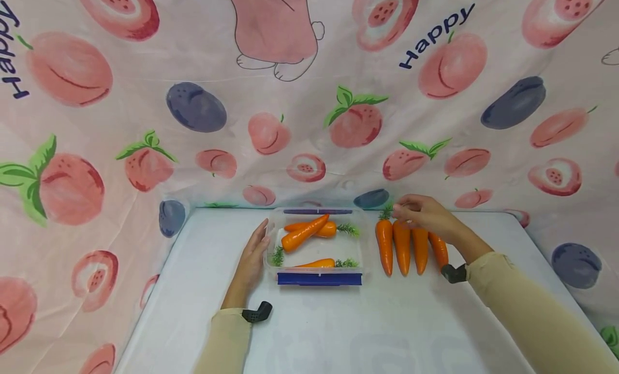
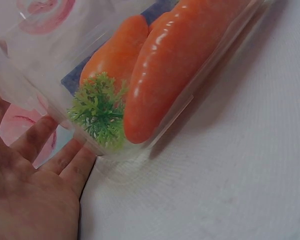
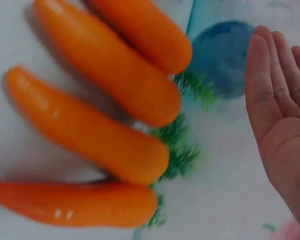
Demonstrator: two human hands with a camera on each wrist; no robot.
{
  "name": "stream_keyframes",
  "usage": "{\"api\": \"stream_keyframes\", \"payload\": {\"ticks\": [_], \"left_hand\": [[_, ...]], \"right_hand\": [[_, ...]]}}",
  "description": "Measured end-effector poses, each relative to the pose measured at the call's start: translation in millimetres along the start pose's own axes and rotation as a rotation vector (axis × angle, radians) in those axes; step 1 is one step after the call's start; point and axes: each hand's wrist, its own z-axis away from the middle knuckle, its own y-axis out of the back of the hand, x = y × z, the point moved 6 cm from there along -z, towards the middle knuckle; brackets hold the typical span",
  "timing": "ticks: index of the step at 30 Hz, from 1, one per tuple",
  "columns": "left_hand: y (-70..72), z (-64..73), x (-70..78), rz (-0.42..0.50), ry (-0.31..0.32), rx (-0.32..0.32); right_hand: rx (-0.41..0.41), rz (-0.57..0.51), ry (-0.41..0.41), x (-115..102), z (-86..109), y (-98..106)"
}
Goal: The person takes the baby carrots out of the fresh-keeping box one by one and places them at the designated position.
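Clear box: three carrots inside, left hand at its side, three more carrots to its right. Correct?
Count's off: four carrots lie to the right of the clear box, not three; the head view shows it. The three carrots inside and the left hand at its side are correct.

A pale pink cloth (image 1: 300, 102) printed with fruit (image 1: 72, 70) hangs behind a white table (image 1: 314, 331).

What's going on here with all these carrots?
A person at a white table has their left hand against the left side of a clear plastic box. Three carrots lie inside it. Their right hand is by the leafy ends of four more carrots, lined up to the right of the box; it holds none of them.
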Motion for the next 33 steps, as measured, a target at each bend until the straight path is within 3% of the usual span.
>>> {"api": "stream_keyframes", "payload": {"ticks": [20,33], "left_hand": [[-0.2,-0.5,-1.8,0.035,0.01,-0.001],[0.0,1.2,1.0,-0.029,0.024,0.008]], "right_hand": [[-0.212,-0.171,0.063,-57,-27.6,-66],[-0.308,-0.129,0.028,-74,-36.7,-99]]}}
